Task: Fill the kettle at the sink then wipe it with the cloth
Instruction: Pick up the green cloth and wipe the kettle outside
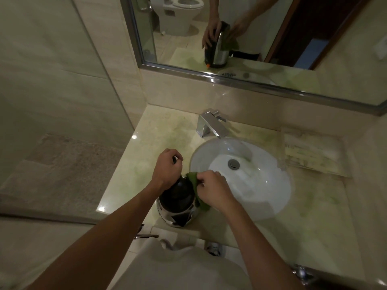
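Observation:
A steel kettle (178, 208) with a black lid stands on the marble counter (159, 143), just left of the white sink (251, 185). My left hand (166, 168) is closed around the kettle's black handle at its far side. My right hand (213, 189) presses a green cloth (193, 181) against the kettle's right side, with a fold of cloth showing below the hand. The mirror reflects both hands on the kettle.
A chrome tap (211, 125) stands behind the sink. A large mirror (251, 38) hangs on the wall above. A glass shower panel (62, 101) rises at the left. A clear tray (314, 151) lies right of the sink. The counter's front edge is right below the kettle.

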A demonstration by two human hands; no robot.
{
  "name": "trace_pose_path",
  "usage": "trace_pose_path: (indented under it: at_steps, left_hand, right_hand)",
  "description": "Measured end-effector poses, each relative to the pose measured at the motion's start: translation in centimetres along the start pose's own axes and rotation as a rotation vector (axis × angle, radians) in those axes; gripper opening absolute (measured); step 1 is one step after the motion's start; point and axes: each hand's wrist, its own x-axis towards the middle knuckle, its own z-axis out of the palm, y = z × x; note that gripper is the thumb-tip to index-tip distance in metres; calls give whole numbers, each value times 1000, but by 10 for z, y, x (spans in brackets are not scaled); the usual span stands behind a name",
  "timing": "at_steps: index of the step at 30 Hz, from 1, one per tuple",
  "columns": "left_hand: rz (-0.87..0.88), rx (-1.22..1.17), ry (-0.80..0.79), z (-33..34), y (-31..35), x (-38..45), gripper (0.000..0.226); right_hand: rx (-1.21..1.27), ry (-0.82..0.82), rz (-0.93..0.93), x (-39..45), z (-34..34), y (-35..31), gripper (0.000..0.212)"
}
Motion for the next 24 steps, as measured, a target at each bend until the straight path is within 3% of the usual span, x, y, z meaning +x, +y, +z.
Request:
trace_pose_path:
  at_steps: [3, 6, 10, 13, 16, 18, 21, 24]
  left_hand:
    - [-83, -4, 148, 4, 1, -8, 17]
    - [-149, 11, 253, 3, 3, -13, 19]
    - [-76, 214, 215, -2, 4, -17, 19]
    - [215, 342, 30, -4, 14, -12, 24]
    - [539, 216, -448, 0, 49, -12, 43]
    - [680, 252, -676, 11, 75, -15, 48]
    - [773, 282, -729, 38, 102, -15, 27]
    - [651, 96, -748, 68, 116, -16, 12]
  right_hand:
    - [-52, 108, -19, 3, -7, -6, 28]
    - [59, 176, 106, 6, -8, 5, 28]
    - [205, 216, 155, -7, -10, 20, 27]
    - [302, 189, 155, -16, -15, 32, 28]
    - [401, 178, 174, -27, -25, 42, 33]
    - [450, 190, 200, -39, -36, 49, 33]
    - [551, 220, 232, -58, -58, 67, 27]
    - [585, 231, 216, -75, -79, 94, 24]
